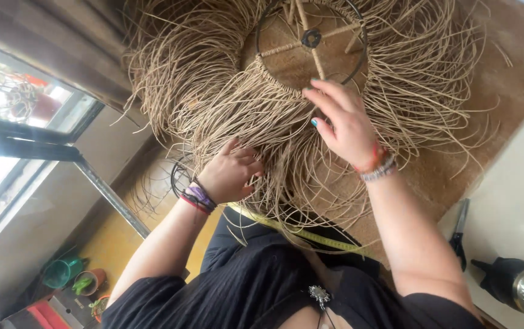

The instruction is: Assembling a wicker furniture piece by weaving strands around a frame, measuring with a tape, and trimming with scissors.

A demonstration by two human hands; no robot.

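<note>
A black metal ring [260, 31] with raffia-wrapped spokes lies on a brown mat, fringed all around by long tan raffia strands [213, 91]. My right hand [342, 122], with teal nails and bead bracelets, rests on the strands just below the ring, its fingers spread and pinching fibres. At the lower edge of the fringe my left hand [230, 172], wearing purple and red wristbands, is curled into the strands and grips a bunch. A yellow measuring tape [310, 236] hangs across my black top.
Scissors [458, 234] lie on a white surface at right, next to a black and metal kettle [520, 285]. A window [12, 109] and dark frame are at left. Small plant pots [88, 282] stand on the yellow floor below.
</note>
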